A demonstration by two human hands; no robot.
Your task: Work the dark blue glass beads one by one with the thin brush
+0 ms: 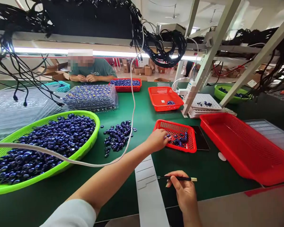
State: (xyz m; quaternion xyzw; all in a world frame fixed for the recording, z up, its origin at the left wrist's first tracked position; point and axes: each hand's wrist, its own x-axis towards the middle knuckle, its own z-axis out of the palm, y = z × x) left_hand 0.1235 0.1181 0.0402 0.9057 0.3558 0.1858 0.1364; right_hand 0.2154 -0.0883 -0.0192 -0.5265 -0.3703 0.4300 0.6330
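My left hand [158,140] reaches across the green table into a small red basket [190,145]. Its curled fingers touch the dark blue beads [180,139] lying in there. Whether a bead is between the fingers I cannot make out. My right hand [183,189] rests near the front edge, pinched on a thin black stick with a pale tip [180,178], held level and pointing right. A white strip [148,186] lies on the table just left of that hand.
A big green basket [90,143] of blue beads sits at left, a loose bead pile [118,135] beside it. A large red tray [246,148] lies right, a dark phone [201,138] next to the small basket. White cable [132,104] hangs across. A person sits opposite.
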